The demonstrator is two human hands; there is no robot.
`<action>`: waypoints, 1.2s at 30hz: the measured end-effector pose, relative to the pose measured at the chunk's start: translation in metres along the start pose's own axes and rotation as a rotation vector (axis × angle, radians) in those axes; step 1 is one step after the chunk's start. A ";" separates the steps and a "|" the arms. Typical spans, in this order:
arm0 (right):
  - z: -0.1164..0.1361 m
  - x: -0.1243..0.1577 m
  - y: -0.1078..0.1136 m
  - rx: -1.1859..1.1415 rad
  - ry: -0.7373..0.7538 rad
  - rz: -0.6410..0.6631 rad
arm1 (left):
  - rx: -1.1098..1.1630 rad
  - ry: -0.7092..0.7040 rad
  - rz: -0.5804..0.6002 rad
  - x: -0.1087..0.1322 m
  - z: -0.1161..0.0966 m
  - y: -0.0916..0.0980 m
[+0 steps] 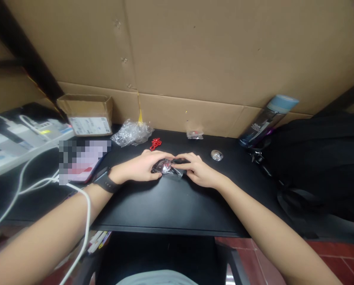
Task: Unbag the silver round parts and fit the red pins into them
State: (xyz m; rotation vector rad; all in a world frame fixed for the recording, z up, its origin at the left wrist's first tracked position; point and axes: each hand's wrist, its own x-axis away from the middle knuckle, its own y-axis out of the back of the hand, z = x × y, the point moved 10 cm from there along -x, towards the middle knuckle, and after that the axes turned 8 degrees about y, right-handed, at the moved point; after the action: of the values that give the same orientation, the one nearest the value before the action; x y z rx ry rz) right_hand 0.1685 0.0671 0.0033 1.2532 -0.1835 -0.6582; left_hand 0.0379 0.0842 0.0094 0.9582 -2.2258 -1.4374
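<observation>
Desk [165,208] roomy toward front edge [171,230]; left hand [141,166], right hand [200,171] clamped on plastic packet [166,167].

Cardboard wall [194,51] behind blk desk [171,206]; red tiled flr [347,267] below.

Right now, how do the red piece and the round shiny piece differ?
The red piece has a looping outline; the round shiny piece has a smooth one. The red piece lies nearer the left hand, the round shiny piece nearer the right hand. Both rest on the table.
</observation>
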 end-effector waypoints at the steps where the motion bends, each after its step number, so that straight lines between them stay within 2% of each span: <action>1: 0.001 -0.001 -0.001 -0.027 0.008 0.003 | -0.013 -0.012 -0.003 0.000 -0.001 0.000; 4: 0.005 -0.003 -0.001 -0.061 0.048 -0.023 | -0.054 -0.021 -0.053 -0.001 -0.002 0.003; 8: 0.008 -0.005 0.009 -0.071 0.097 -0.158 | -0.067 -0.030 -0.183 -0.003 -0.006 0.014; 13: 0.002 -0.004 0.021 -0.055 0.082 -0.298 | -0.061 -0.135 -0.189 -0.007 -0.017 0.008; 18: 0.002 -0.002 0.033 -0.036 0.061 -0.335 | -0.035 -0.119 -0.232 -0.007 -0.017 0.013; 22: -0.004 0.005 0.052 -0.125 -0.014 -0.480 | 0.200 0.065 -0.408 -0.003 0.003 0.036; 24: -0.011 0.010 0.059 -0.191 -0.091 -0.579 | 0.335 0.178 -0.463 -0.002 0.016 0.040; 27: -0.017 0.014 0.060 -0.292 -0.166 -0.648 | 0.527 0.256 -0.418 -0.006 0.024 0.030; 32: -0.016 0.017 0.063 -0.429 -0.165 -0.732 | 0.902 0.255 -0.328 -0.013 0.026 0.013; 36: -0.017 0.019 0.069 -0.505 -0.172 -0.770 | 1.019 0.246 -0.326 -0.012 0.028 0.012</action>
State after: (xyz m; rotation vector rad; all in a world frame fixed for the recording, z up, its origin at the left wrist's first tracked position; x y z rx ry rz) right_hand 0.2166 0.0808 0.0569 0.7480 0.3326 -1.3786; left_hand 0.0261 0.1145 0.0093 1.7220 -2.6522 -0.1196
